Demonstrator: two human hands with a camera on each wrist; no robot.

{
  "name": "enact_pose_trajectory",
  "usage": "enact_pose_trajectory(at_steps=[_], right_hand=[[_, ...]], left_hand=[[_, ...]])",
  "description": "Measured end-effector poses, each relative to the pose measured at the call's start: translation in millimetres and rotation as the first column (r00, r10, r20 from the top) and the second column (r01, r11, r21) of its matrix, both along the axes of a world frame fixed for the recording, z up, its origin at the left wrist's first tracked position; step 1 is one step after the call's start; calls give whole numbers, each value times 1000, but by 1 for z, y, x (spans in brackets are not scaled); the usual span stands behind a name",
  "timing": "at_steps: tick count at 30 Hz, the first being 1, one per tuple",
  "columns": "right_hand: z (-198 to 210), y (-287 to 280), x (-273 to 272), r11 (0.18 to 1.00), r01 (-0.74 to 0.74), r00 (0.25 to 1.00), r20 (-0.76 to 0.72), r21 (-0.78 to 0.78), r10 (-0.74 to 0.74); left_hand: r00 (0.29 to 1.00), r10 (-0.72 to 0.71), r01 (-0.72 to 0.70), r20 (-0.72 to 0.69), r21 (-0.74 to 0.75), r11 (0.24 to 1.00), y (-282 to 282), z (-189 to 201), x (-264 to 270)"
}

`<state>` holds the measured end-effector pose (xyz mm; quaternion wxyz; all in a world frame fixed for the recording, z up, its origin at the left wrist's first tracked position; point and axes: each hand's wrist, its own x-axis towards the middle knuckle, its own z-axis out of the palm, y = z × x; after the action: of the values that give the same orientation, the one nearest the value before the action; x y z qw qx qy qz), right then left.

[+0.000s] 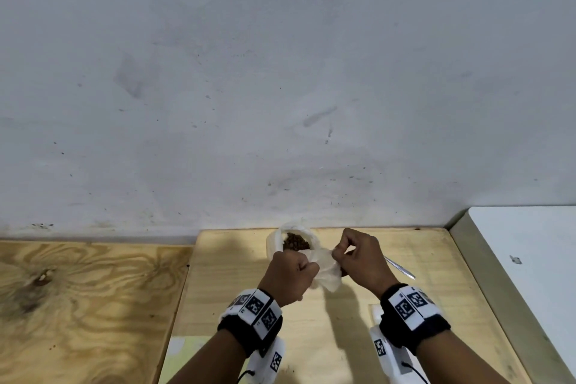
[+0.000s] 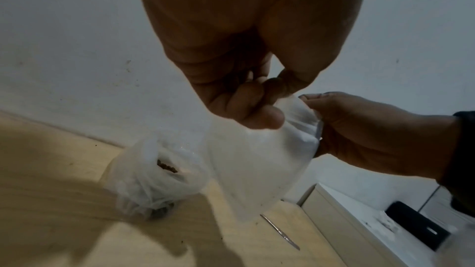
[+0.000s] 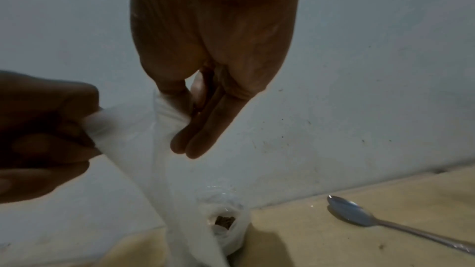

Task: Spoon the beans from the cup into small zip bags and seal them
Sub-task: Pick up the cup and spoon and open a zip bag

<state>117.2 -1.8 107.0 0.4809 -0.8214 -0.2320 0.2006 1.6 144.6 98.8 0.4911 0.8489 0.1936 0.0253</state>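
A small clear zip bag (image 1: 325, 270) hangs in the air between both hands, above the light wooden board (image 1: 420, 259). My left hand (image 1: 294, 271) pinches its left top edge, and my right hand (image 1: 352, 254) pinches the right top edge. The same bag (image 2: 259, 161) (image 3: 144, 135) looks empty in the wrist views. Behind it stands the cup of brown beans (image 1: 294, 241), wrapped in thin plastic, close to the wall. The cup (image 2: 156, 178) (image 3: 223, 222) is open at the top. A metal spoon (image 1: 400, 268) (image 3: 359, 214) (image 2: 280, 232) lies on the board to the right.
A grey wall (image 1: 280, 87) rises right behind the cup. A darker plywood surface (image 1: 78, 305) lies to the left and a white surface (image 1: 530, 259) to the right. A yellow-green sheet (image 1: 180, 358) sits at the board's near left corner.
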Motion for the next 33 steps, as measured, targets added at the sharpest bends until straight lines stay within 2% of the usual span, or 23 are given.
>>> enact_pose_trajectory(at_steps=[3, 5, 6, 8, 10, 12, 16, 19, 22, 26, 30, 33], right_hand=[[1, 3, -3, 987, -160, 986, 41, -15, 160], [0, 7, -7, 971, -226, 973, 32, -76, 229], [-3, 8, -8, 971, -221, 975, 2, -86, 222], [-6, 10, -8, 986, -154, 987, -62, -61, 150], [-9, 13, -10, 996, -90, 990, -110, -11, 88], [-9, 16, -13, 997, -74, 984, -160, 36, 79], [-5, 23, -19, 994, -87, 970, -223, 63, 99], [-4, 27, -27, 992, -123, 961, -251, -1, 118], [-1, 33, -40, 994, -73, 982, -181, -79, 58], [-5, 36, -50, 999, 10, 996, -91, -41, -14], [-19, 31, -54, 996, 87, 982, -164, -23, -89], [-27, 27, -48, 994, 105, 990, -89, -42, -109]], left_hand=[[999, 24, -24, 23, -36, 999, 2, -1, 1], [995, 19, -14, 102, -46, 999, 3, -2, 0], [990, -2, 1, 144, 1, 1000, 6, -3, -2], [985, -59, 22, 163, 221, 975, 13, -6, -6], [985, -139, 89, 100, 395, 914, 21, -8, -10], [982, -186, 156, 21, 456, 877, 24, -10, -11], [975, -221, 180, 28, 484, 856, 27, -15, -13], [950, -306, 227, 70, 520, 823, 31, -15, -17], [944, -319, 234, 85, 512, 827, 38, -18, -24], [947, -313, 244, 68, 482, 842, 43, -28, -24], [944, -329, 286, 33, 423, 860, 38, -38, -22], [948, -313, 261, 53, 432, 863, 30, -45, -15]])
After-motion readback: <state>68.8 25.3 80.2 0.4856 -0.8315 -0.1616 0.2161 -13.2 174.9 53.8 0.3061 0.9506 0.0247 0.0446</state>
